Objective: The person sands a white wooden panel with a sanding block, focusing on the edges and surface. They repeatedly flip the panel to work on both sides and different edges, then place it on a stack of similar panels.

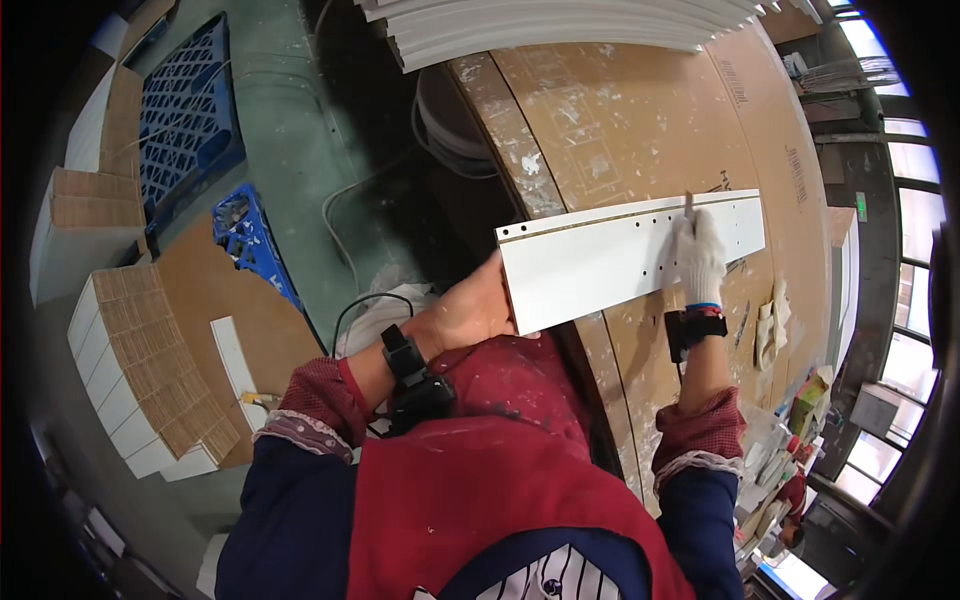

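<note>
A long white panel (588, 272) lies slantwise across the cardboard-covered bench, its left end sticking out past the bench edge. Small dark holes dot its face, and a narrow groove runs along its far edge. My bare left hand (473, 308) grips the panel's left end, with the fingers partly hidden beneath it. Over the right part of the panel is my right hand (700, 258) in a white knit glove, closed around a thin blade-like tool (689, 204). The tool's tip points toward the grooved far edge; its exact kind is unclear.
White strips (560, 25) are stacked at the bench's far end. A spare glove (771, 328) lies on the cardboard (640, 130) at right, near bottles and bags. Stacked panels (150, 360), a blue crate (190, 125) and a hose (335, 215) are at left.
</note>
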The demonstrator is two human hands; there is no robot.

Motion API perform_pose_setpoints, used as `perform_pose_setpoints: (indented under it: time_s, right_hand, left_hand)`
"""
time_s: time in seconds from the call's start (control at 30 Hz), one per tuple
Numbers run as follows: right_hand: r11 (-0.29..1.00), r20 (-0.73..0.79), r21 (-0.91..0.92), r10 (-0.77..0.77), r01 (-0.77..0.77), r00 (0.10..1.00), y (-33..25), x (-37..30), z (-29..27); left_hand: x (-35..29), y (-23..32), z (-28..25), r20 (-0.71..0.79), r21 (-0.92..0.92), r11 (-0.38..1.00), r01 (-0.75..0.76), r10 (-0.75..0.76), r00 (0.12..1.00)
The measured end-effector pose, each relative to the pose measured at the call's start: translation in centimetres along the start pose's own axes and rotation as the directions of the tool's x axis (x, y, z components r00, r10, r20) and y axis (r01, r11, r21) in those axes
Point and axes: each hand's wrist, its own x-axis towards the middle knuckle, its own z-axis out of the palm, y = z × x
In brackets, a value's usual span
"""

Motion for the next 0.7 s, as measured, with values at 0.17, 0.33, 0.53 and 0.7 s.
perform_pose_setpoints:
  time_s: [0.17, 0.33, 0.53, 0.7]
  right_hand:
    - [0.881, -0.153, -0.200, -0.461, 0.429, 0.874, -1.1, -4.4, 3.8]
    - [0.422, 0.142, 0.071, -0.901, 0.904, 0.410, -6.9, -15.8, 3.7]
    - [0.548, 0.059, 0.349, -0.822, 0.760, 0.566, -4.0, -13.6, 1.8]
    - [0.923, 0.004, 0.086, -0.378, 0.376, 0.926, 3.8, -5.4, 2.2]
  left_hand:
    - [-0.2, 0.4, 0.7, -0.030, -0.066, 0.998, 0.018, -0.020, 0.999]
    - [-0.4, 0.2, -0.7, 0.007, -0.359, 0.933, -0.003, 0.006, 1.000]
    - [-0.5, 1.1, -0.6, -0.085, -0.098, 0.995, 0.036, -0.045, 0.995]
    - [0.8, 0.0, 0.3, -0.234, 0.319, 0.948, 0.009, 0.069, 0.970]
